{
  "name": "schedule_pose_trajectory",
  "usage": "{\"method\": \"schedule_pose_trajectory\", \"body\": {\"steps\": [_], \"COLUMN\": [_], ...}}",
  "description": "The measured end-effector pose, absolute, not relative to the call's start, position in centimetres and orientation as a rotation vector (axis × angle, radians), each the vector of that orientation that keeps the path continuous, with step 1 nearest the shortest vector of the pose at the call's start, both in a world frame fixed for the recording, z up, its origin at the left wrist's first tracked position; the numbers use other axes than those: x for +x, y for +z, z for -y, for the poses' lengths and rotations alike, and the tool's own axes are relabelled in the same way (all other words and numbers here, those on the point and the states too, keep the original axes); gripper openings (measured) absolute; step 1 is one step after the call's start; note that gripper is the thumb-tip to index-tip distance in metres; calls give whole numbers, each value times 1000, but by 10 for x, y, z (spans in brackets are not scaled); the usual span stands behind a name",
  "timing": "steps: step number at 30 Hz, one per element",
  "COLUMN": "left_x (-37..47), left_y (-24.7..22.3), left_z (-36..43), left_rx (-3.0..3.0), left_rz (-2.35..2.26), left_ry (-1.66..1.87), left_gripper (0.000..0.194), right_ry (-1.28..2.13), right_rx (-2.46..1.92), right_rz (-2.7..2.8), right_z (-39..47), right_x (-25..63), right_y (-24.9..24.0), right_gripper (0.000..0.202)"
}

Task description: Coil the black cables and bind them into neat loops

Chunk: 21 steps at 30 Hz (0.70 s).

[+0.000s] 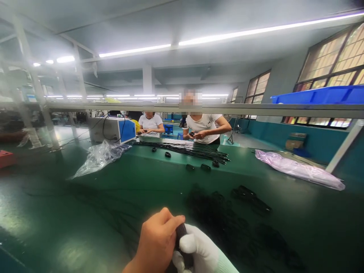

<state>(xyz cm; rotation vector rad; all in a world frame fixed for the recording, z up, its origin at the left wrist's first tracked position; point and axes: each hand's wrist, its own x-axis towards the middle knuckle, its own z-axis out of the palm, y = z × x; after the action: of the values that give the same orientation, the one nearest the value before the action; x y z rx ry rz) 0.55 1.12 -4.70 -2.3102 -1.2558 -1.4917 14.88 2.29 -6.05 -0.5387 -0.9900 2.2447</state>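
Both hands clasp dark part (pixel 181 232): bare left hand (pixel 156 242), gloved right hand (pixel 200 252). Green worktop (pixel 71 212) beyond (glossy), black cables (pixel 187 148) farther ahead; workshop, strip lights overhead.

Smooth green table (pixel 71 212), slightly glossy, catching ceiling light in pale patches; white knitted cloth glove on the right hand (pixel 199 252); left hand (pixel 156 242) bare; dark matt piece (pixel 181 232) pinched between both, material unclear; thin black cables (pixel 184 148), plastic-sheathed by the look, faint sheen; small black rings (pixel 167 154), matt; clear crinkled plastic bag (pixel 98 157), shiny; pinkish plastic bag (pixel 298 168), glossy and wrinkled; blue plastic bin (pixel 318 94), smooth; pale metal rail (pixel 256 110), dull finish; blue and grey box (pixel 113 129), painted metal seemingly.
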Motion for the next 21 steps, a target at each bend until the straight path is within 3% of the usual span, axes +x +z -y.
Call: {"method": "schedule_pose_trajectory", "body": {"steps": [6, 9, 12, 14, 17, 21], "left_x": [-2, -4, -6, -9, -17, -24], "left_y": [-47, -44, -39, -32, -17, -4], "left_z": [-10, -9, -10, -12, -17, -23], "left_rx": [-2384, -2396, -2399, -2418, -2688, -2939], "left_rz": [1350, 1352, 1409, 1558, 1817, 2195], "left_ry": [-1570, -1560, -1447, -1340, -1316, -1434], "left_gripper": [36, 37, 39, 39, 37, 31], "right_ry": [2335, 2292, 2281, 2236, 2239, 2382], "right_rx": [-372, -384, -346, -343, -400, -478], "right_rz": [866, 839, 905, 889, 684, 709], "right_z": [-21, -18, -23, -29, -39, -39], "right_x": [148, 144, 139, 136, 133, 133], "right_y": [-60, -58, -63, -72, -84, -78], "right_gripper": [39, 31, 47, 53, 45, 61]}}
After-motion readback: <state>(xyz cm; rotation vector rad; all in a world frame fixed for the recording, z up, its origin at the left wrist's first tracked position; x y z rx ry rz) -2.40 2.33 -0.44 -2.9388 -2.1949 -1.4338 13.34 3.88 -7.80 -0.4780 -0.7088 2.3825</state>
